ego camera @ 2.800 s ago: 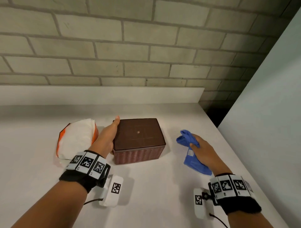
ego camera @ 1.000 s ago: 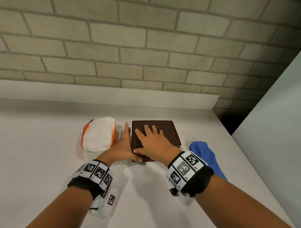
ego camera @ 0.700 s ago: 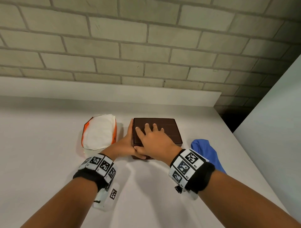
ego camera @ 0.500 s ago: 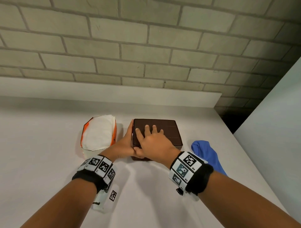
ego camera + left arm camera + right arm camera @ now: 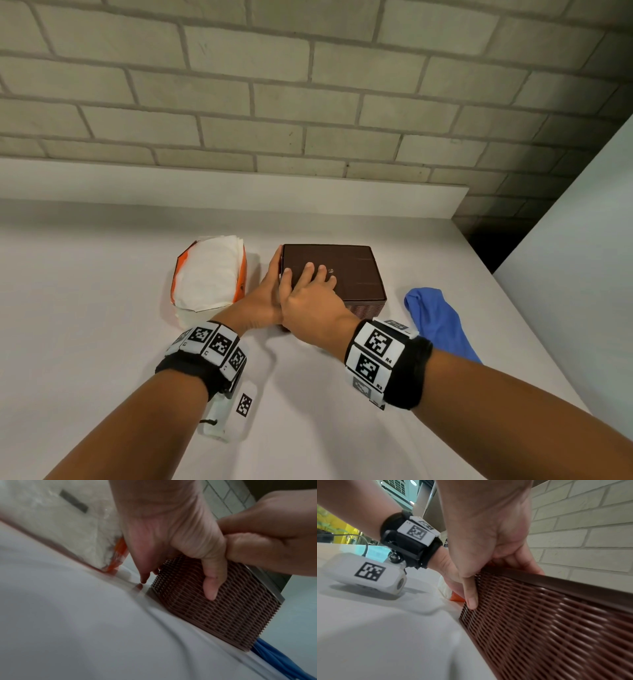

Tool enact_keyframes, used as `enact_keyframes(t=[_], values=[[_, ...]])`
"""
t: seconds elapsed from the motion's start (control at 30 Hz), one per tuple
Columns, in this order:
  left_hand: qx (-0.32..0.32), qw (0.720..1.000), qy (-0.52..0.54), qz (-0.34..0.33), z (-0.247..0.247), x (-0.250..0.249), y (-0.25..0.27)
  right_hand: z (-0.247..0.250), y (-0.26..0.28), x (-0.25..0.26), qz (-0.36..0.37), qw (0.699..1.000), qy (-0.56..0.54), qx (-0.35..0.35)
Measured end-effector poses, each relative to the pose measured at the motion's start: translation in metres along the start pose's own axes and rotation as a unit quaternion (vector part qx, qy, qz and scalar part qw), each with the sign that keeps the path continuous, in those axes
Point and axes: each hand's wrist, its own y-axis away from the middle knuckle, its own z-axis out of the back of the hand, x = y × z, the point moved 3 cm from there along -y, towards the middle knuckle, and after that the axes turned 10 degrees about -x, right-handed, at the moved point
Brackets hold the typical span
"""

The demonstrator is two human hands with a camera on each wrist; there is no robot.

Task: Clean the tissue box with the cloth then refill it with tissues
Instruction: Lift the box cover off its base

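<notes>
On the desk (image 5: 102, 342), both hands are gripping the tissue box (image 5: 346, 270).
The left hand (image 5: 263, 301) is clasping its left side, the right hand (image 5: 308, 301) pinching the lid; cloth (image 5: 435, 318) lying right, tissues (image 5: 209, 274) left.

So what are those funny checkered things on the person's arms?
Both arms are bare, with no sleeves. Each wrist wears a black band ringed with white square tiles printed with black pixel patterns; the right ones read R3 and R4. A small white camera pod carrying the same kind of pattern hangs under the left wrist, with a thin black cable.
</notes>
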Motion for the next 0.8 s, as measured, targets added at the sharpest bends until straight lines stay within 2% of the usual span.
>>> enact_keyframes(t=[0.4,0.5,0.57,0.63,0.73,0.8], values=[[0.005,0.999,0.039,-0.010,0.000,-0.005,0.003,0.006,0.002,-0.002,0.031,0.996,0.050,-0.072],[0.022,0.998,0.055,0.012,-0.002,-0.012,0.007,0.008,0.003,-0.001,0.043,0.993,0.071,-0.088],[0.013,1.000,-0.023,0.016,-0.003,-0.011,0.008,0.010,0.003,-0.004,0.029,0.986,0.092,-0.137],[-0.017,0.996,-0.088,-0.014,-0.001,-0.006,0.005,0.013,0.004,-0.010,0.021,0.975,0.101,-0.197],[-0.012,0.993,-0.120,0.013,-0.001,-0.002,0.002,0.015,0.006,-0.019,0.068,0.942,0.030,-0.328],[-0.013,0.994,-0.110,0.014,0.000,-0.004,0.002,0.019,0.010,-0.028,0.098,0.918,-0.024,-0.384]])
